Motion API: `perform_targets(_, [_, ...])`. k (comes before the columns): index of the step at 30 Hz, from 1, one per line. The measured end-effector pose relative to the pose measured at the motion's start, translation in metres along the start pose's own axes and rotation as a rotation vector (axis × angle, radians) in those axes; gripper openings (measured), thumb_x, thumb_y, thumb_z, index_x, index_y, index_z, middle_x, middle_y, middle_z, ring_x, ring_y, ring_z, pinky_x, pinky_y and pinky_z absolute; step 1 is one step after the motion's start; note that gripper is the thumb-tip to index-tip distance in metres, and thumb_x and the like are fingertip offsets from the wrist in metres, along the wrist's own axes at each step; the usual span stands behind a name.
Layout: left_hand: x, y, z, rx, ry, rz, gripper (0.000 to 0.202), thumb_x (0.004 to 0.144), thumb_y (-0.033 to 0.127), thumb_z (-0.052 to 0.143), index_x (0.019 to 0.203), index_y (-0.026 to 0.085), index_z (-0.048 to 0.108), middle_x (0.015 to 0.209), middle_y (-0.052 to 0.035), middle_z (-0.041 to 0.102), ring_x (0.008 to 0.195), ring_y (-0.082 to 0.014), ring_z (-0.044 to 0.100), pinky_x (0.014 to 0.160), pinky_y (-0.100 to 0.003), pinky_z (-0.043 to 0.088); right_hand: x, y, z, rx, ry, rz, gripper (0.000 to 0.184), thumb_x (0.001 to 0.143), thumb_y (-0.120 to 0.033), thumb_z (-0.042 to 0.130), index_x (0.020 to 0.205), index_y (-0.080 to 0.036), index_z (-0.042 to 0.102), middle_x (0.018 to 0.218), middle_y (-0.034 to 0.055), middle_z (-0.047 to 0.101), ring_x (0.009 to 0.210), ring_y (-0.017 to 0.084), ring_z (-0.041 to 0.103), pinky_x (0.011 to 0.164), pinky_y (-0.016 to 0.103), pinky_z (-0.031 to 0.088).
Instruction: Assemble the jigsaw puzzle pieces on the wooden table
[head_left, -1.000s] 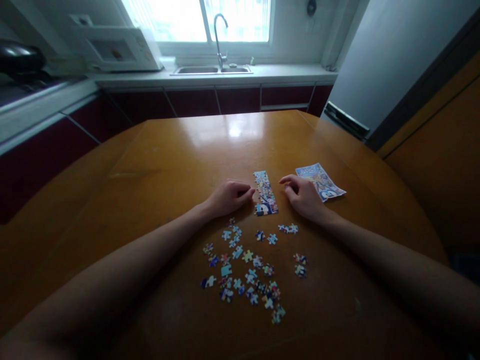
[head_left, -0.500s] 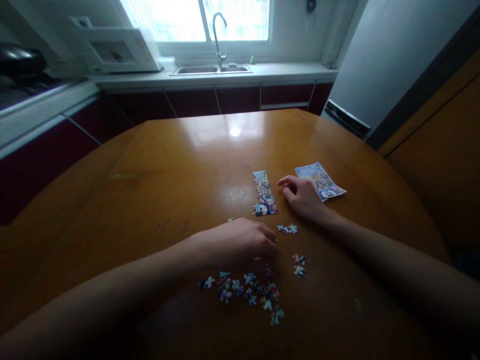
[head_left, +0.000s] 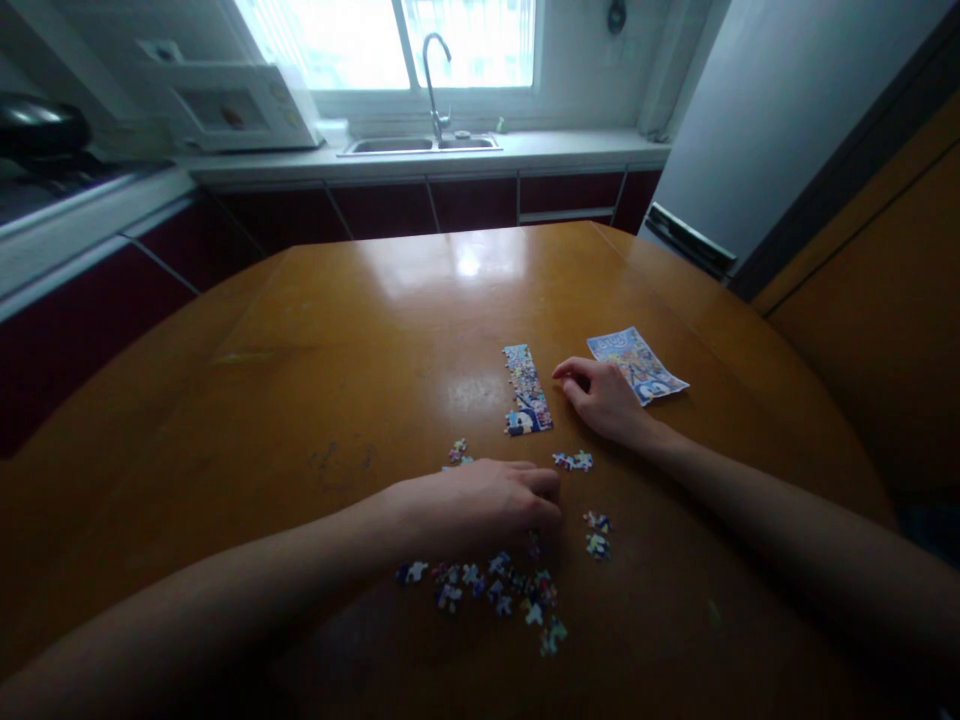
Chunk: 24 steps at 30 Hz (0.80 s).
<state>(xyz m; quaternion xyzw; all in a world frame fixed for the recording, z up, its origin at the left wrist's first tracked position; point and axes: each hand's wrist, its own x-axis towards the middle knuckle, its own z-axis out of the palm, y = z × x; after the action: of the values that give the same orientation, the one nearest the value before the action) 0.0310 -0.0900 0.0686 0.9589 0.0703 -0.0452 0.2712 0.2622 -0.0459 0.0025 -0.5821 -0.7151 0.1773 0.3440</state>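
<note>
My left hand (head_left: 499, 508) hovers palm down at the upper edge of a heap of loose jigsaw pieces (head_left: 487, 590), its fingers curled down. Its fingertips are hidden, so I cannot make out what they pinch. My right hand (head_left: 600, 395) rests on the table with nothing in it, fingers loosely bent and a gap by the thumb. Left of it lies an assembled strip of jigsaw puzzle (head_left: 526, 390). Under its far side is a printed picture sheet (head_left: 645, 370). A few joined pieces (head_left: 573, 461) lie between my hands.
The wooden table (head_left: 337, 320) has more pieces (head_left: 598, 535) to the right of the heap. Some pieces (head_left: 458, 450) lie just beyond my left wrist. Past the table stand a counter with a sink (head_left: 397, 146), a microwave (head_left: 232, 105) and a fridge (head_left: 780, 130).
My left hand has shifted slightly down and right, uncovering pieces beyond its wrist. My right hand stays in place. The camera view has tilted a little.
</note>
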Motion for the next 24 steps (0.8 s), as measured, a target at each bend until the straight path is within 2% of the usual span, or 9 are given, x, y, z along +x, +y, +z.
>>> perform_targets(5, [0.001, 0.0, -0.001, 0.032, -0.016, 0.044, 0.01, 0.093, 0.008, 0.064, 0.094, 0.018, 0.065, 0.102, -0.0043, 0.066, 0.096, -0.017, 0.061, 0.079, -0.024, 0.05, 0.0, 0.001, 0.0, 0.008, -0.01, 0.004, 0.016, 0.086, -0.019, 0.06, 0.092, -0.02, 0.074, 0.084, 0.0039, 0.075, 0.072, 0.018, 0.064, 0.068, 0.03, 0.044])
perform_targets(8, [0.002, -0.001, -0.003, -0.005, -0.028, 0.072, 0.009, 0.093, 0.009, 0.065, 0.09, 0.017, 0.064, 0.097, -0.0029, 0.067, 0.095, -0.0166, 0.061, 0.077, -0.024, 0.049, 0.0, 0.002, 0.0, 0.009, -0.012, 0.003, 0.016, 0.086, -0.019, 0.06, 0.092, -0.02, 0.075, 0.085, 0.004, 0.076, 0.072, 0.018, 0.064, 0.068, 0.03, 0.044])
perform_targets(11, [0.003, -0.003, -0.005, -0.03, -0.031, 0.061, 0.009, 0.093, 0.009, 0.065, 0.094, 0.017, 0.064, 0.097, -0.0033, 0.067, 0.093, -0.0162, 0.061, 0.076, -0.024, 0.049, 0.0, 0.001, 0.0, 0.015, -0.013, -0.007, 0.016, 0.086, -0.018, 0.06, 0.092, -0.02, 0.075, 0.086, 0.0044, 0.076, 0.073, 0.018, 0.064, 0.069, 0.031, 0.045])
perform_targets(15, [0.003, -0.007, -0.006, -0.077, -0.047, 0.069, 0.003, 0.097, 0.017, 0.064, 0.094, 0.018, 0.065, 0.096, -0.0038, 0.067, 0.095, -0.0163, 0.062, 0.077, -0.024, 0.049, 0.0, 0.0, -0.001, 0.019, -0.014, -0.008, 0.017, 0.086, -0.018, 0.059, 0.092, -0.02, 0.075, 0.086, 0.0042, 0.076, 0.075, 0.018, 0.066, 0.072, 0.031, 0.046])
perform_targets(21, [0.004, -0.012, -0.004, -0.094, 0.013, 0.136, 0.005, 0.094, 0.016, 0.067, 0.094, 0.02, 0.07, 0.094, -0.0032, 0.068, 0.094, -0.0159, 0.062, 0.078, -0.024, 0.05, -0.001, -0.002, -0.002, 0.002, -0.016, -0.005, 0.016, 0.087, -0.019, 0.06, 0.092, -0.021, 0.075, 0.087, 0.004, 0.077, 0.077, 0.019, 0.067, 0.072, 0.032, 0.047])
perform_targets(24, [0.004, -0.012, -0.004, -0.069, 0.005, 0.139, 0.007, 0.096, 0.017, 0.065, 0.095, 0.02, 0.071, 0.094, -0.0039, 0.068, 0.095, -0.0165, 0.062, 0.079, -0.025, 0.05, -0.001, -0.003, -0.003, 0.004, -0.016, -0.005, 0.016, 0.087, -0.02, 0.059, 0.091, -0.021, 0.075, 0.087, 0.0045, 0.077, 0.077, 0.02, 0.067, 0.073, 0.033, 0.047])
